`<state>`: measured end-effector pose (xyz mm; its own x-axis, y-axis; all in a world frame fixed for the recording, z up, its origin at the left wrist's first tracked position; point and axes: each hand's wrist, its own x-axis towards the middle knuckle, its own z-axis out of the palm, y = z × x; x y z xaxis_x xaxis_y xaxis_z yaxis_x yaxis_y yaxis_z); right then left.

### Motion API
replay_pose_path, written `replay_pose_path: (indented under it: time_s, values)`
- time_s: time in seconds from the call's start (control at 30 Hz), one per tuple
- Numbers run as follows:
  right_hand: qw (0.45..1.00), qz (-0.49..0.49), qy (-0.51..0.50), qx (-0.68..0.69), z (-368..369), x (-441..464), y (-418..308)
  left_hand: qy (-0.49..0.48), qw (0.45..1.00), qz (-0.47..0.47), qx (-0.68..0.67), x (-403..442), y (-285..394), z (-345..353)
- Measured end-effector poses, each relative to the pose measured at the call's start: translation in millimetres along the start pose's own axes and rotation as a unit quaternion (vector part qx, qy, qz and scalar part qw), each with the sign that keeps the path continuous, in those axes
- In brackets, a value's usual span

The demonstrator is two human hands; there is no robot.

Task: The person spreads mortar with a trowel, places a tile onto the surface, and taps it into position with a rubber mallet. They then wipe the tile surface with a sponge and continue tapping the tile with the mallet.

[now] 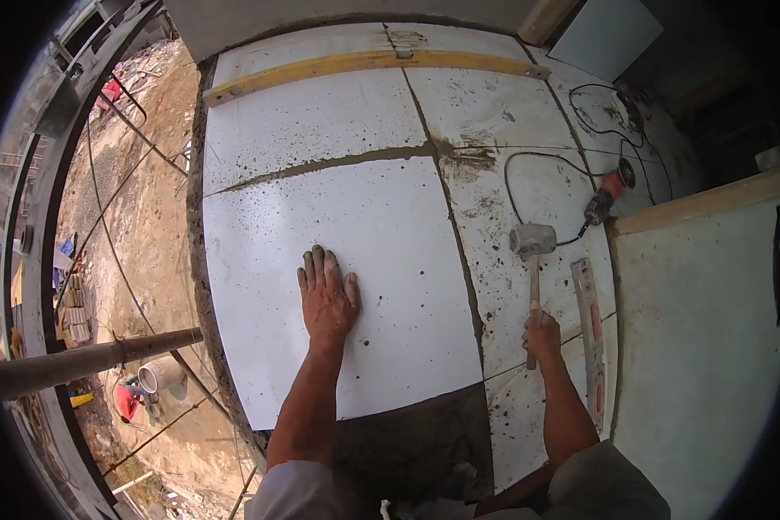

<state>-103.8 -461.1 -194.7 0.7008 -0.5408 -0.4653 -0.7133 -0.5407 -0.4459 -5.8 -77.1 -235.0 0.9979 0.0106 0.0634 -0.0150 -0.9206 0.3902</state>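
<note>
Head | tile (pixel 399 286): white, dark-speckled | left hand (pixel 329 305): fingers flat atop | right hand (pixel 543 336): fingers gripping mallet (pixel 533 241)

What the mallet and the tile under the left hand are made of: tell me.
Mallet head: probably rubber, dull grey, matte. Handle: likely wood, pale tan, matte. Tile: apparently ceramic or porcelain, smooth white with a bright sheen.

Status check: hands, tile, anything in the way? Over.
Left hand flat on large white tile. Right hand gripping mallet. Dark specks dot the tile; corded power tool lies off to the right.
</note>
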Motion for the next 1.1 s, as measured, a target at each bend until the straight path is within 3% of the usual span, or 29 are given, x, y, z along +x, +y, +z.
replay_pose_path:
  time_s: [0.03, 0.1, 0.17, 0.23, 0.3, 0.4, 0.47, 0.53, 1.1]
  values:
    - [0.945, -0.124, 0.157, -0.259, 5.0, 7.7, 9.4, -0.002, 1.000, -0.001, 0.004, 0.0, -1.0, 1.4]
    - [0.908, -0.256, 0.270, -0.194, 11.5, 1.8, -48.5, -0.006, 1.000, -0.003, 0.002, -0.4, -1.2, 1.7]
    - [0.887, -0.376, 0.195, -0.184, 39.7, 2.5, -113.7, -0.005, 1.000, -0.001, 0.000, 0.6, -0.6, 2.0]
    - [0.865, -0.417, 0.146, -0.237, 84.2, 19.2, -162.3, -0.004, 1.000, 0.001, -0.003, 1.0, -0.9, 1.9]
    - [0.873, -0.380, 0.117, -0.283, 126.8, 63.5, -184.2, 0.001, 1.000, 0.003, -0.002, 1.0, -0.7, 3.1]
    - [0.884, -0.355, 0.130, -0.276, 134.6, 101.9, -228.2, 0.005, 1.000, 0.000, -0.003, 2.5, -2.3, 5.7]
    - [0.865, -0.365, 0.195, -0.285, 136.6, 124.8, -248.0, 0.006, 1.000, -0.002, -0.004, 2.2, -1.8, 6.2]
    - [0.873, -0.358, 0.178, -0.279, 133.7, 136.8, -261.4, 0.006, 1.000, -0.001, -0.004, 2.3, -1.3, 5.7]
    - [0.869, -0.366, 0.150, -0.295, 154.2, 124.0, -288.9, 0.002, 1.000, -0.006, -0.001, 2.6, 2.0, 5.1]
